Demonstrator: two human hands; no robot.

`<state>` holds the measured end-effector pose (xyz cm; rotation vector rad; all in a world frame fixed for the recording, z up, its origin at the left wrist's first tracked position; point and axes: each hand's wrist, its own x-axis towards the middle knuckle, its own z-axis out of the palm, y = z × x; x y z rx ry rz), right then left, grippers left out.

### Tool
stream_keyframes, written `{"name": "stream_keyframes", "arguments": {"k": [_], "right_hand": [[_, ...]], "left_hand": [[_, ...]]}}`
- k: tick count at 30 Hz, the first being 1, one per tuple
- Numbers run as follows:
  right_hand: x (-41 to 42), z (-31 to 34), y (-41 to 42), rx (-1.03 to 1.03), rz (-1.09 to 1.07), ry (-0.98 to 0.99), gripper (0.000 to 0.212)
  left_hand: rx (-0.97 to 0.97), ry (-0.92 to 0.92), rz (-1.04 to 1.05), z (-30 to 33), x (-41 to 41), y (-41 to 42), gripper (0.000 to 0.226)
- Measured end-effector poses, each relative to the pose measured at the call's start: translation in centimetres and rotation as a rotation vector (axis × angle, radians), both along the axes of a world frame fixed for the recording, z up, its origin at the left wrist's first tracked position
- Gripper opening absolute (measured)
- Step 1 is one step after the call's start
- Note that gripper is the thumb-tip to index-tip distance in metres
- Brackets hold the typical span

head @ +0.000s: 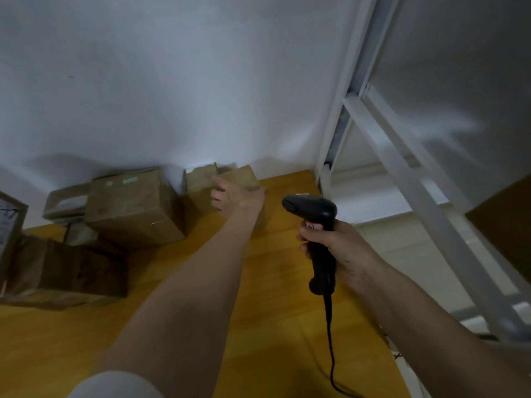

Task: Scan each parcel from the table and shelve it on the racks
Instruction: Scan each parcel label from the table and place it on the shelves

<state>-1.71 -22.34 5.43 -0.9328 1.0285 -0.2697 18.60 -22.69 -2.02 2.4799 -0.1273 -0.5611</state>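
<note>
Left hand: fingers spread on small parcel; grip looks unfinished.
Right hand: fingers clamped round scanner.
Advice: secure parcel, turn label toward scanner.

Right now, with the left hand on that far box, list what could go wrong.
The left hand reaches the small box at full stretch and the frame is blurred, so a one-handed grip may slip. The scanner cable trails across the table and could snag. Dragging the box may knock the large box.
</note>
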Motion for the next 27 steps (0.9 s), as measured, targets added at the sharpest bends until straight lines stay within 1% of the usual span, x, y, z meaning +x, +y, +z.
{"name": "stream_keyframes", "arguments": {"k": [2,5,7,11,16,21,25,27], "right_hand": [[0.0,-0.2,-0.1,0.003,-0.005,0.001,0.018],[-0.1,-0.4,-0.2,0.024,-0.014,-0.007,0.020],[-0.3,-0.5,-0.3,0.043,-0.020,-0.008,0.021],[-0.5,-0.8,-0.1,0.072,-0.034,-0.013,0.015],[-0.7,-1.4,0.7,0.088,-0.009,0.018,0.011],[-0.7,-1.8,1.6,0.093,0.026,0.000,0.008],[-0.9,-2.1,2.5,0.072,0.058,-0.022,0.007],[-1.1,-2.4,2.9,0.067,0.069,-0.009,0.007]], "left_hand": [[0.006,0.023,-0.042,-0.2,-0.3,0.4,0.128],[0.029,0.072,-0.141,-0.2,-0.7,2.0,0.129],[0.048,0.080,-0.214,-0.2,-1.2,3.9,0.128],[0.020,0.099,-0.294,-0.6,-3.1,8.4,0.131],[0.016,0.046,-0.388,-0.9,-5.7,13.3,0.138],[-0.130,-0.005,-0.376,-0.7,-7.5,16.1,0.137],[-0.348,-0.079,-0.243,-1.7,-10.0,17.8,0.137],[-0.356,-0.093,-0.184,-3.0,-11.6,19.1,0.138]]}}
